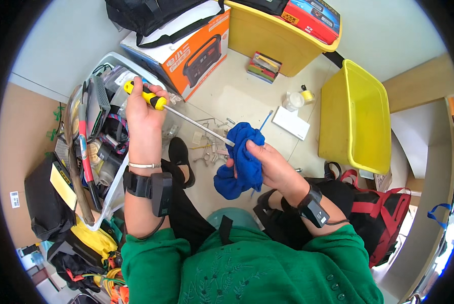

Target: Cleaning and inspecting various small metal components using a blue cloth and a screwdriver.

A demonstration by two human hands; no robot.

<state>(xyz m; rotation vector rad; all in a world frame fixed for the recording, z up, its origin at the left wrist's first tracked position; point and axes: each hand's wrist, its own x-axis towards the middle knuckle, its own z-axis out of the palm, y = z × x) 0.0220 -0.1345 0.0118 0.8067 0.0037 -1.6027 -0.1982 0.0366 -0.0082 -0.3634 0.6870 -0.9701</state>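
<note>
My left hand (146, 106) grips the yellow-and-black handle of a long screwdriver (196, 124). Its metal shaft slants down to the right, and the tip end meets a bunched blue cloth (246, 159). That cloth is pinched in my right hand (274, 163), thumb on top and fingers partly hidden behind the folds. Whether the very tip is wrapped or just behind the cloth, I cannot tell. Below both hands, several small metal parts and wrenches (208, 155) lie on the tiled floor.
At left stands a crammed clear plastic bin (109, 211). An orange-and-white box (200, 57) and a yellow bin (276, 41) are ahead. Another yellow bin (335, 114) stands right, above a black-and-red bag (379, 212). A white box (290, 123) and a small tool box (264, 67) rest on the floor.
</note>
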